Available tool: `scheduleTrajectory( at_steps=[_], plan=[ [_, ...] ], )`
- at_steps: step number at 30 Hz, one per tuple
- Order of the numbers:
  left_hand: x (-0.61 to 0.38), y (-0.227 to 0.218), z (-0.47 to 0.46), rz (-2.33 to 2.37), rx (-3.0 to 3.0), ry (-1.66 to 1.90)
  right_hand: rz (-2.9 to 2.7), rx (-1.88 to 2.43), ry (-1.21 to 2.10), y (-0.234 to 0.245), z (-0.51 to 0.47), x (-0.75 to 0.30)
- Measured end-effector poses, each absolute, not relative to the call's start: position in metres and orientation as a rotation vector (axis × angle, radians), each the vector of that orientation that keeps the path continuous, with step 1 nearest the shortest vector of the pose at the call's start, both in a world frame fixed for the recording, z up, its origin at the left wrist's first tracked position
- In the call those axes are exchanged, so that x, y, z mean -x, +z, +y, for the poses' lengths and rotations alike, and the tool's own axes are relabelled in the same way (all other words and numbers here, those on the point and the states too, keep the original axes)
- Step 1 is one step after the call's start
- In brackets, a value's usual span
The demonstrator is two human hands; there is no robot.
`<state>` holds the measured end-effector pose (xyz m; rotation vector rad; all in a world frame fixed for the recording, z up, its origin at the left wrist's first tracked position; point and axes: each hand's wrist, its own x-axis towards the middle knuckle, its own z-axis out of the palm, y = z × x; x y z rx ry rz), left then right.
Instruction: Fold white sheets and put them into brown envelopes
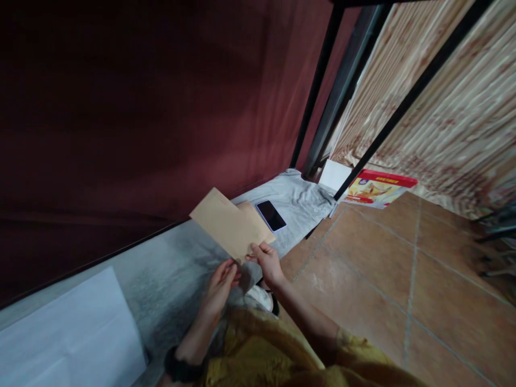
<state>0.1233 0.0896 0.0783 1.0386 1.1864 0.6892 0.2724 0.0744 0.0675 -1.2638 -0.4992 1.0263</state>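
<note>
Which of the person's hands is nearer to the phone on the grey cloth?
Right. The right hand pinches the envelope's lower edge, just below the phone. The left hand sits lower and further left, farther away.

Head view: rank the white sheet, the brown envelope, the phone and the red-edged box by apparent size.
1. white sheet, though it lies nearest the camera
2. brown envelope
3. red-edged box, partly behind a black bar, so unsure against the envelope
4. phone

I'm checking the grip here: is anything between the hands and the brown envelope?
Nothing visible. The right hand pinches the brown envelope at its lower edge, and the left hand sits just beside that edge, above the grey cloth.
</note>
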Motion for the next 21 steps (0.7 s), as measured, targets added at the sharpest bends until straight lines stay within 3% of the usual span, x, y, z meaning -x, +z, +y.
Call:
scheduleTrajectory(
  at_steps=[6,21],
  plan=[
    [-0.156,0.066,0.097,1.123,-0.985,0.737,-0.288,1.254,1.071,0.046,0.067,-0.28],
    [-0.19,0.048,0.133,1.146,-1.065,0.705,-0.404,1.543,1.189,0.023,0.077,-0.336]
  ],
)
